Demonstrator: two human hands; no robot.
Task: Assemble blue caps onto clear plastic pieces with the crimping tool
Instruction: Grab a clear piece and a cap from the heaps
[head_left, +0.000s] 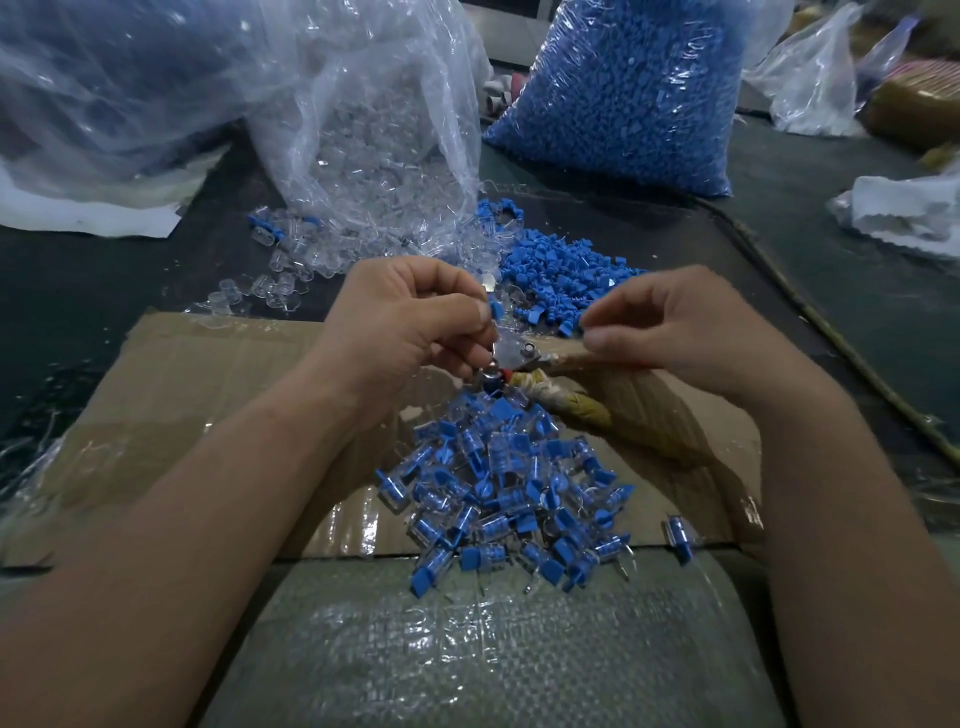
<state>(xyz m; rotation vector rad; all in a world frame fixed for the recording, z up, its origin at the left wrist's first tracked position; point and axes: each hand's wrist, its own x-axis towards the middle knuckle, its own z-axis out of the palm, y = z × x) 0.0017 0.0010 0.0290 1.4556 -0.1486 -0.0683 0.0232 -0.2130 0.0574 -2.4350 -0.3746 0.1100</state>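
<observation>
My left hand pinches a blue cap between thumb and fingers, just above the metal head of the crimping tool. My right hand curls round the tool's tape-wrapped handle, which runs down to the right over the cardboard. A clear plastic piece seems to sit at the tool's head, but glare hides its outline. Below the hands lies a heap of assembled blue-and-clear pieces. Loose blue caps are piled just beyond the hands, and loose clear pieces lie to their left.
A flat cardboard sheet covers the dark table. Behind it stand an open bag of clear pieces and a full bag of blue caps. A large plastic bag lies far left. A woven sack covers my lap.
</observation>
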